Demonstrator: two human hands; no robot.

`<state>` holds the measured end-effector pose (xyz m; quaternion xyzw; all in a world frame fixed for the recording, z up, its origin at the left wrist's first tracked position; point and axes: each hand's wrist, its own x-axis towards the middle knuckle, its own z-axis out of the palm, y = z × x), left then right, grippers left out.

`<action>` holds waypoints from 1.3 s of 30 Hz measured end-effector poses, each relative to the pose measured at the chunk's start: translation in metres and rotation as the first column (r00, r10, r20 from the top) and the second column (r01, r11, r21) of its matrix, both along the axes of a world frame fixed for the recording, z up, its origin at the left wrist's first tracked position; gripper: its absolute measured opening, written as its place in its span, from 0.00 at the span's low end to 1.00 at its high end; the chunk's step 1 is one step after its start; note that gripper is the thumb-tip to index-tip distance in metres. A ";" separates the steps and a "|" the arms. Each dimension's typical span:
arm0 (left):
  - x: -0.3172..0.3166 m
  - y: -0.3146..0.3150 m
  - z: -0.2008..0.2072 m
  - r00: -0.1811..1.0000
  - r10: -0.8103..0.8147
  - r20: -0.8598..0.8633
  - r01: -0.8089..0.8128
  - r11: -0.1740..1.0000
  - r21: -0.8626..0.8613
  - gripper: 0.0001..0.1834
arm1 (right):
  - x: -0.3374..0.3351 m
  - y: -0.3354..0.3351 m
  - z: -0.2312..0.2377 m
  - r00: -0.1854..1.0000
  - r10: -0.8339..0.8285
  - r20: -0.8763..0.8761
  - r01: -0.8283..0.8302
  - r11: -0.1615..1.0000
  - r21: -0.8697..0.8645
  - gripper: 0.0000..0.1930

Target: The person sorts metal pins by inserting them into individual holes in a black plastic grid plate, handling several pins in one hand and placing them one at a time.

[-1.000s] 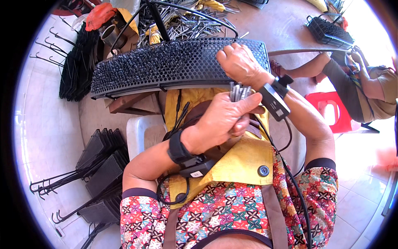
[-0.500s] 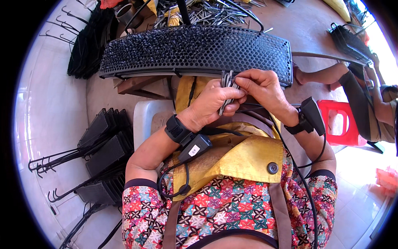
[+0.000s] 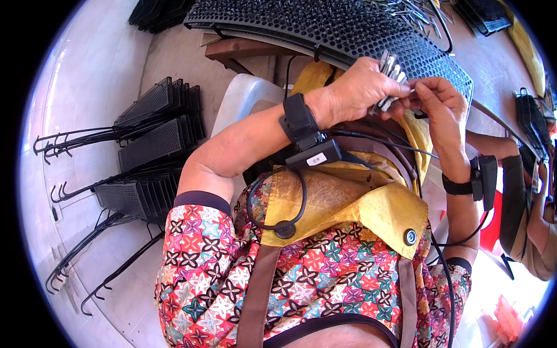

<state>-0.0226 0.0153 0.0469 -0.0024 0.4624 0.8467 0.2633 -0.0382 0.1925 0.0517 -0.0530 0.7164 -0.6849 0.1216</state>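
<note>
My left hand is closed around a bundle of thin, silvery-grey metal pieces, whose ends stick out above and below the fingers. Against it, my right hand pinches with thumb and forefinger at the bundle's side. A pale sliver shows by those fingertips, too small to make out. Both hands are in front of the near edge of a long black perforated tray. Many of the tray's holes on its left and middle are filled with small dark upright pieces.
Loose metal strips lie on the table behind the tray. To my left, stacks of black perforated racks with long hooked rods rest on the floor. A white plastic stool stands below the tray. Another person's arm shows at right.
The view has turned, so the tray sits higher and slants down to the right. My hands appear farther right, near the tray's right part, still together around the bundle.
</note>
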 end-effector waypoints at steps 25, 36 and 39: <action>0.015 -0.007 -0.019 0.950 0.077 0.302 -0.082 0.997 0.005 0.10 | -0.107 -0.009 -0.007 0.555 -0.036 -0.831 0.482 0.828 0.286 0.02; 0.016 -0.007 -0.020 0.963 0.106 0.247 -0.103 0.994 -0.027 0.07 | -0.115 -0.018 -0.013 0.431 0.267 -0.862 0.392 0.805 0.445 0.02; 0.016 -0.007 -0.023 0.972 0.106 0.210 -0.107 0.994 -0.005 0.06 | -0.121 -0.018 -0.011 0.524 0.459 -0.717 0.335 0.663 0.670 0.04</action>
